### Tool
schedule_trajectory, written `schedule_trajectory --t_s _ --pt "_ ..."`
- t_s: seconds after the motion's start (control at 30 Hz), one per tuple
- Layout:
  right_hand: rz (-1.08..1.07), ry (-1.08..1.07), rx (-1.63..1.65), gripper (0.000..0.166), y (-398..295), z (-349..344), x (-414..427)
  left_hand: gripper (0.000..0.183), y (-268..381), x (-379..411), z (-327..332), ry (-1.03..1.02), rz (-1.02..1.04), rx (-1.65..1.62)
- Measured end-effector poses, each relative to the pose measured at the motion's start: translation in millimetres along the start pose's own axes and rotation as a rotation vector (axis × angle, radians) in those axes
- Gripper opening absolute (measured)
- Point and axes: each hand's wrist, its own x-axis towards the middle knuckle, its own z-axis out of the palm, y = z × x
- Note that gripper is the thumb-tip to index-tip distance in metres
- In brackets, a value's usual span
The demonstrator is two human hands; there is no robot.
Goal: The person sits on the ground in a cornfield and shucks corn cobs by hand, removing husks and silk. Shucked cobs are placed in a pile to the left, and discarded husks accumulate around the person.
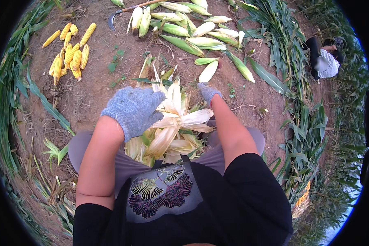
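Observation:
My left hand point(133, 110), in a grey-blue knitted glove, is over the left side of a heap of pale corn husks point(164, 138). Its thumb and forefinger stand apart at the husks' edge, but the palm is hidden, so a hold cannot be made out. My right hand point(208, 92), gloved alike, reaches forward to the near end of a pale, husk-covered corn ear point(208, 72). Its fingertips meet or nearly meet that end; a grip cannot be told. Beyond lie several unhusked green corn ears point(184, 29). Several bare yellow cobs point(70, 55) lie at the far left.
A sickle point(112, 20) with a wooden handle lies beside the unhusked ears. Cut corn stalks point(273, 40) line the right side, and more stalks point(6, 92) the left. Another person point(326, 63) is at the far right. More yellow cobs point(303, 196) show at lower right.

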Motion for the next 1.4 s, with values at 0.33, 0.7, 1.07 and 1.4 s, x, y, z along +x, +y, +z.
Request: schedule_trajectory --t_s 0.33,0.7,1.07,1.4 --pt "0.263 0.263 -0.018 0.055 56.2 -2.0 83.8 0.043 -9.7 20.2 -9.3 -0.102 -0.082 -0.024" --pt "0.302 0.861 -0.194 0.070 -42.0 -9.1 103.5 0.050 -16.8 58.8 -4.4 -0.233 -0.130 -0.051" --pt "0.203 0.371 -0.267 0.052 -42.6 -17.8 179.4 0.047 -10.8 66.7 -1.1 -0.223 -0.104 -0.068" --pt "0.130 0.164 1.947 0.042 -8.1 -14.2 96.9 0.043 -9.1 42.5 -5.1 -0.135 -0.073 -0.025"
